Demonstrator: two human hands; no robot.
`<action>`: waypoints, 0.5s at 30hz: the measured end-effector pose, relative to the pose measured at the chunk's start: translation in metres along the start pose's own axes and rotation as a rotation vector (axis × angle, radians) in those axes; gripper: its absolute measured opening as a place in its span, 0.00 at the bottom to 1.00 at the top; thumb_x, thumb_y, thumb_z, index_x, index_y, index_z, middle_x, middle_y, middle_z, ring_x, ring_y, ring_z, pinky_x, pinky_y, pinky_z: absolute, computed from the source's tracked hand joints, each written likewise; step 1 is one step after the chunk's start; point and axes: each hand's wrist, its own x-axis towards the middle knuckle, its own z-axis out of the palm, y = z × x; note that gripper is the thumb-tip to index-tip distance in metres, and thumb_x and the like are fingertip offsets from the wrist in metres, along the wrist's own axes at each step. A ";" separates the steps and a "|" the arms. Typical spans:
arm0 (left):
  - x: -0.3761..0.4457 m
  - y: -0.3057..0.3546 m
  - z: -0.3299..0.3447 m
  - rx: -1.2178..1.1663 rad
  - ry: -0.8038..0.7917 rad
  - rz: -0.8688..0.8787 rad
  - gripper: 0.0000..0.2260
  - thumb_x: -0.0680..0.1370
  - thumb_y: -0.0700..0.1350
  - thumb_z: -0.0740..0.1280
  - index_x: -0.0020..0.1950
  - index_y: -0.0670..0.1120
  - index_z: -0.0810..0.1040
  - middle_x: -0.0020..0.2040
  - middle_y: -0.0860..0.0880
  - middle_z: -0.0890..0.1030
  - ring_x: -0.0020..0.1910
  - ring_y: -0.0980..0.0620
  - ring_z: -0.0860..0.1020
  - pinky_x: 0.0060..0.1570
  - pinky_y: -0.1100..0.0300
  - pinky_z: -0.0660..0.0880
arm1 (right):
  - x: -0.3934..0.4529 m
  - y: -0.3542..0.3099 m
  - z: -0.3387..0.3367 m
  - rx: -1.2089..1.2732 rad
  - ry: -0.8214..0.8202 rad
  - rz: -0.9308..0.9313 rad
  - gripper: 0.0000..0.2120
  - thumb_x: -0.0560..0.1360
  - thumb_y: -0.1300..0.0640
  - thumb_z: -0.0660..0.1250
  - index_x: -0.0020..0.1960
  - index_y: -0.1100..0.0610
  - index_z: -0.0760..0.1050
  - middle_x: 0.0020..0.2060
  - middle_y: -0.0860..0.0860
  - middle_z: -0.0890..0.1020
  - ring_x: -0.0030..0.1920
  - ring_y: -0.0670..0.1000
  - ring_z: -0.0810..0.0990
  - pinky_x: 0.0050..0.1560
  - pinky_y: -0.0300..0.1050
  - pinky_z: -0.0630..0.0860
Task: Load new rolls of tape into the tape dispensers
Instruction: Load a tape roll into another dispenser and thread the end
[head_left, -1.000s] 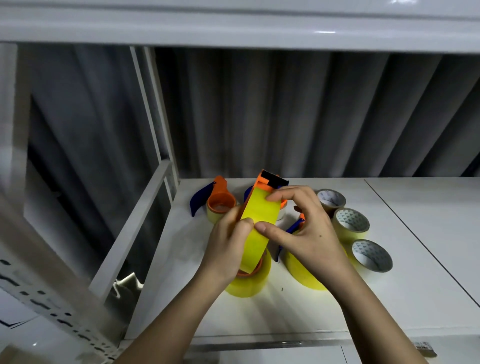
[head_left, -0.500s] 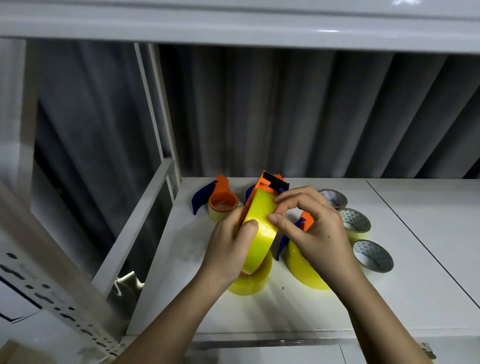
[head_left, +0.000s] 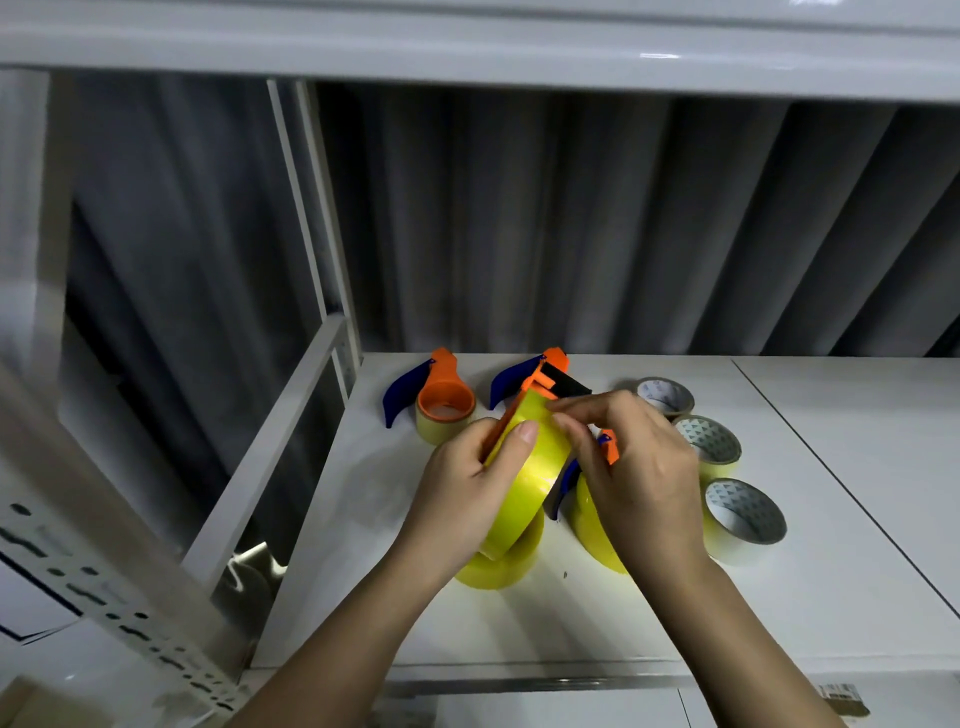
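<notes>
At centre, the left hand (head_left: 467, 488) grips the yellow-rolled dispenser (head_left: 530, 467) while the right hand (head_left: 639, 467) pinches its tape end; loading looks part-done, three spare rolls (head_left: 711, 447) waiting at three o'clock on the desk (head_left: 831, 571).

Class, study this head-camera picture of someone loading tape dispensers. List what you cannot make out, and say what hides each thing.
1. Free end of the yellow tape roll in the held orange dispenser: covered by the right hand fingers.
2. Yellow tape roll lying on the white shelf: mostly behind the left hand.
3. Upright yellow roll with its blue-and-orange dispenser: largely behind the right hand.
4. Label at the shelf's front edge: too small to read.
</notes>
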 end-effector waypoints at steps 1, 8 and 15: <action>-0.002 0.000 0.000 -0.003 -0.021 0.017 0.27 0.69 0.67 0.59 0.41 0.42 0.74 0.36 0.40 0.74 0.39 0.41 0.75 0.39 0.43 0.73 | 0.002 0.002 -0.002 0.078 -0.011 0.104 0.05 0.76 0.52 0.67 0.42 0.50 0.75 0.35 0.38 0.80 0.39 0.44 0.77 0.40 0.34 0.70; -0.006 0.004 -0.003 -0.164 -0.114 -0.020 0.31 0.70 0.65 0.62 0.49 0.35 0.74 0.43 0.31 0.74 0.43 0.33 0.76 0.46 0.37 0.74 | 0.017 0.009 -0.006 0.264 -0.109 0.248 0.09 0.76 0.53 0.67 0.42 0.44 0.69 0.38 0.35 0.80 0.39 0.40 0.80 0.40 0.35 0.74; -0.002 0.006 -0.016 -0.192 -0.246 -0.189 0.08 0.79 0.52 0.63 0.43 0.50 0.77 0.35 0.55 0.83 0.37 0.61 0.82 0.46 0.59 0.78 | 0.018 0.006 -0.007 0.212 -0.139 0.252 0.06 0.76 0.50 0.65 0.44 0.47 0.69 0.35 0.42 0.81 0.40 0.43 0.81 0.43 0.51 0.79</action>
